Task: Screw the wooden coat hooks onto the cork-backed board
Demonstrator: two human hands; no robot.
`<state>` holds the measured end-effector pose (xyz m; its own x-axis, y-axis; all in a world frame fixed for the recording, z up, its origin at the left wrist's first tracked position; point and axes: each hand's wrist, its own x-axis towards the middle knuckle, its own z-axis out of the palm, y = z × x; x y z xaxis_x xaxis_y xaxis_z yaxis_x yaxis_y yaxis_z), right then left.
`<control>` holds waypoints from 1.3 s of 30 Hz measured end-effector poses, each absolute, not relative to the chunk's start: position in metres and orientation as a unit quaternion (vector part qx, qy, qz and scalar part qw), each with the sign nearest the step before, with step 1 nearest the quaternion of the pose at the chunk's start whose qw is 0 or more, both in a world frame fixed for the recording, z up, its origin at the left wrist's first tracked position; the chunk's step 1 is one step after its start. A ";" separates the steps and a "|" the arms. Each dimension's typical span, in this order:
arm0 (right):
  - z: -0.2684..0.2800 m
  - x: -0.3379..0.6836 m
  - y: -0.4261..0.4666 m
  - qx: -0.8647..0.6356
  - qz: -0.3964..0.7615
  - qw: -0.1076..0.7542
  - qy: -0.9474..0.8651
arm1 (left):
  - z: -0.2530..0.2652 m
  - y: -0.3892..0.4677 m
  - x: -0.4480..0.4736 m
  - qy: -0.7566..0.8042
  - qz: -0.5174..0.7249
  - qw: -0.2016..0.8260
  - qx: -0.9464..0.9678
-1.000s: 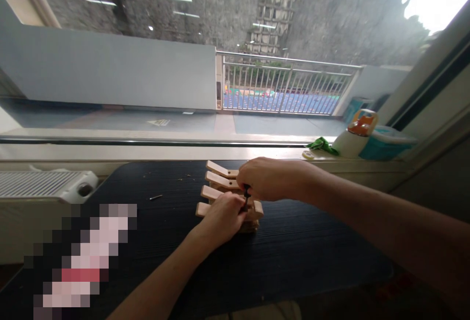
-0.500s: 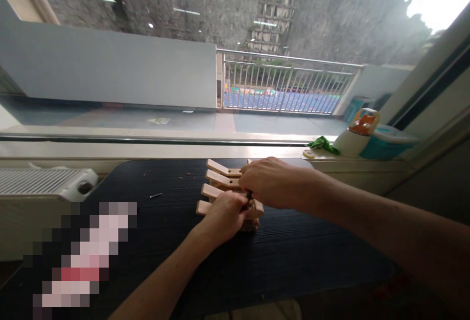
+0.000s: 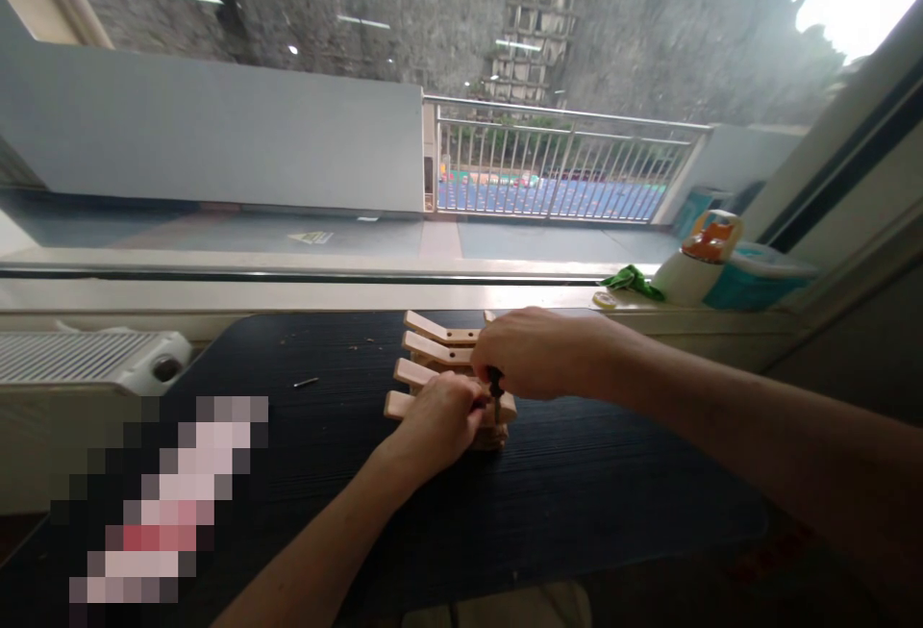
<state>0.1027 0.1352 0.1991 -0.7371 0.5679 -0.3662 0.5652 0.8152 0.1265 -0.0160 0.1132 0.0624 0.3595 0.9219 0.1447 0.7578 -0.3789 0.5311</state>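
Note:
Several bent wooden pieces (image 3: pixel 429 349) with dark holes sit stacked on the black table. My right hand (image 3: pixel 530 354) is closed round a screwdriver (image 3: pixel 495 386), whose dark handle end and shaft show below the fist, pointing down at the nearest wooden piece. My left hand (image 3: pixel 447 421) lies over that nearest piece with its fingers curled and pressed against the wood beside the screwdriver shaft. The fingertips are partly hidden, as is the spot where the screwdriver meets the wood.
A small metal screw-like piece (image 3: pixel 306 383) lies on the black table (image 3: pixel 577 513), left of the wood. On the window sill stand a white bottle (image 3: pixel 688 277) with an orange top, a green cloth (image 3: pixel 635 282) and a teal container (image 3: pixel 757 277). At left is a white radiator (image 3: pixel 87 359).
My right hand has lifted and turned slightly, and more of the screwdriver shaft shows, standing more upright. My left hand has stayed on the wooden piece.

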 end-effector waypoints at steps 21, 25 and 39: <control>0.189 0.119 0.139 0.288 0.056 0.095 0.951 | 0.060 0.115 -0.017 0.512 0.226 0.187 0.808; 0.188 0.121 0.138 0.277 0.061 0.088 0.955 | 0.062 0.114 -0.017 0.514 0.225 0.186 0.807; 0.193 0.119 0.135 0.264 0.023 0.123 0.956 | 0.059 0.115 -0.017 0.504 0.227 0.171 0.816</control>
